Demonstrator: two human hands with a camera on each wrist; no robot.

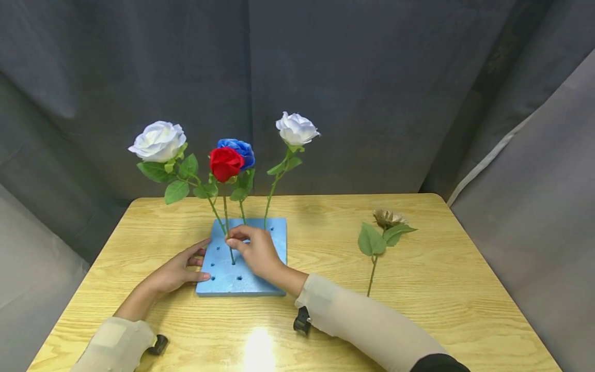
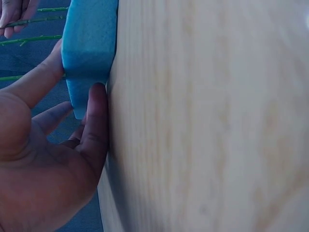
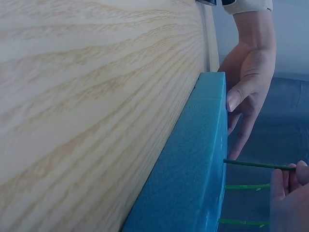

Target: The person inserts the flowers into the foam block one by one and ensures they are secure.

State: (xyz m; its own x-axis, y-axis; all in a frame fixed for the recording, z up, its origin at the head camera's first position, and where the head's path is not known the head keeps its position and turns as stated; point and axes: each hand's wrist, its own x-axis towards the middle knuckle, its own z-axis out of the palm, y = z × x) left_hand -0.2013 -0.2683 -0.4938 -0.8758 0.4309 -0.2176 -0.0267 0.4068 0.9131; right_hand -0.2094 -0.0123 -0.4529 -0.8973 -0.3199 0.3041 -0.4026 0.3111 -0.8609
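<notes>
My right hand (image 1: 257,250) pinches the stem (image 3: 258,165) of a red rose (image 1: 226,164) between thumb and fingertips. The lower end of this stem meets a hole in a blue foam board (image 1: 260,281). My left hand (image 1: 174,271) rests at the board's left edge, thumb laid on the top near the front corner, other fingers along the side. Behind the red rose a blue rose (image 1: 246,153) stands in the board, partly hidden. One white rose (image 1: 159,141) leans left from the board, and another white rose (image 1: 297,129) rises at its back right.
A brownish-gold rose (image 1: 389,219) with green leaves lies on the wooden table (image 1: 441,289) to the right, its stem passing behind my right forearm. Several small holes show in the board. Grey curtains (image 1: 362,93) hang behind the table and at both sides.
</notes>
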